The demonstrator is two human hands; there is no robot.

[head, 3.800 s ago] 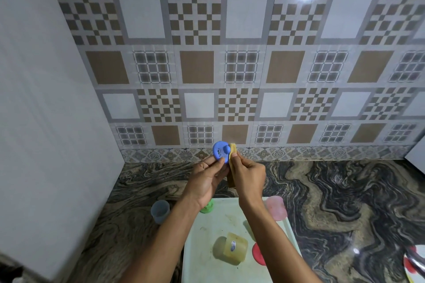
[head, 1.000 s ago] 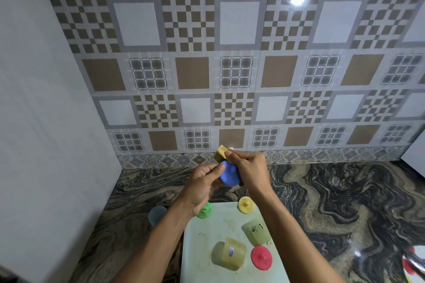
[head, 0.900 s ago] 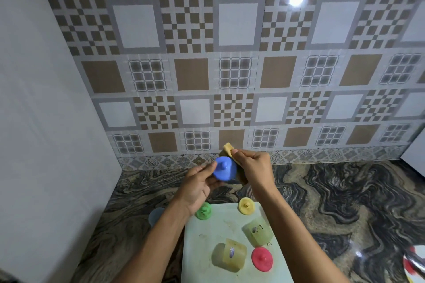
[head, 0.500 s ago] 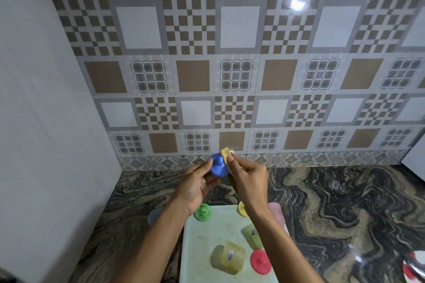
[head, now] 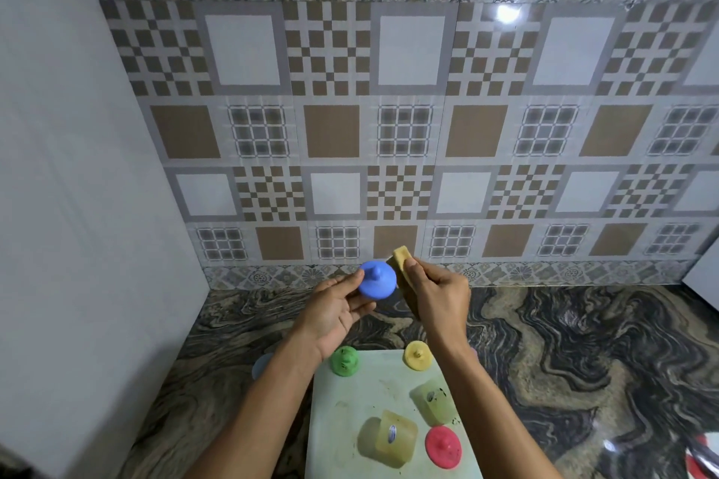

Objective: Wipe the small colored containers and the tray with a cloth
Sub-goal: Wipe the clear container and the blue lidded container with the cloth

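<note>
Up over the marbled counter (head: 583, 354), pinched by its rim between thumb and fingertips of the left hand (head: 334, 313), palm half open: a blue lid (head: 376, 280), knob toward the camera. At the lid's right edge, a folded yellow cloth (head: 402, 268), gripped in the curled right hand (head: 439, 294). Below, on the pale tray (head: 350, 401): green lid (head: 344, 360), yellow lid (head: 418, 355), red lid (head: 443, 446), plus yellow container (head: 393, 436) and greenish container (head: 435, 401), both tipped sideways.
</note>
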